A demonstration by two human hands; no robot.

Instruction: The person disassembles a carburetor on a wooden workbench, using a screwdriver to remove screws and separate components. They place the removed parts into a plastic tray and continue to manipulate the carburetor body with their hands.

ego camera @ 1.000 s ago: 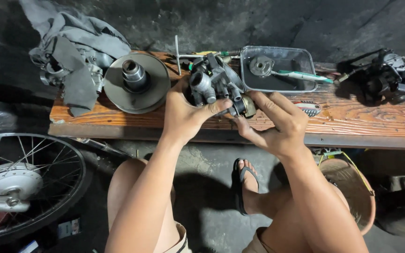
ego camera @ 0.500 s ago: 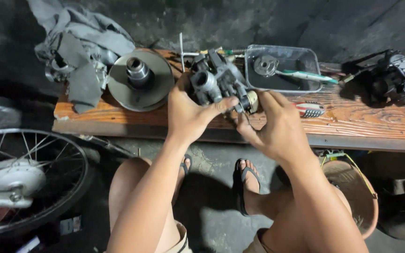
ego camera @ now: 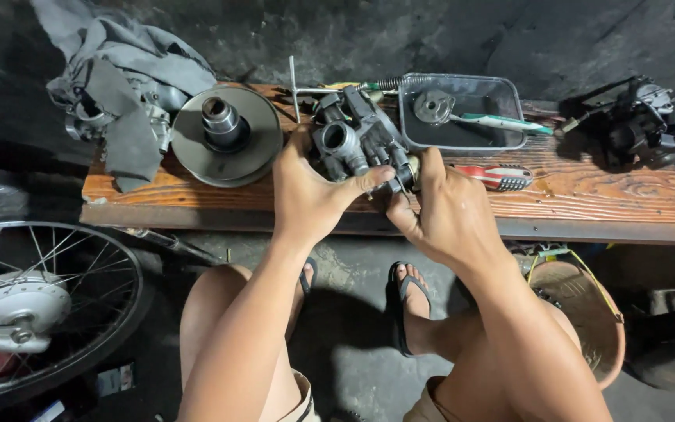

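A grey metal carburettor [ego camera: 357, 141] rests over the front of a wooden bench [ego camera: 587, 195]. My left hand [ego camera: 310, 195] grips its near left side, thumb stretched across the front. At the right end of the part, my right hand [ego camera: 443, 211] is closed around a small brass-coloured fitting, mostly hidden by the fingers. Both hands hold the part just above the bench's front edge.
On the bench: a round clutch pulley [ego camera: 226, 134], grey rags [ego camera: 119, 86], a clear tray [ego camera: 462, 109] with a disc and a toothbrush, a red-handled screwdriver [ego camera: 498, 176], another engine part [ego camera: 650, 121]. A spoked wheel [ego camera: 33, 301] stands left, a basket [ego camera: 580, 312] right.
My right hand has closed in on the carburettor's right end, fingers curling over the fitting. The left hand has kept its grip. The view has shifted slightly.
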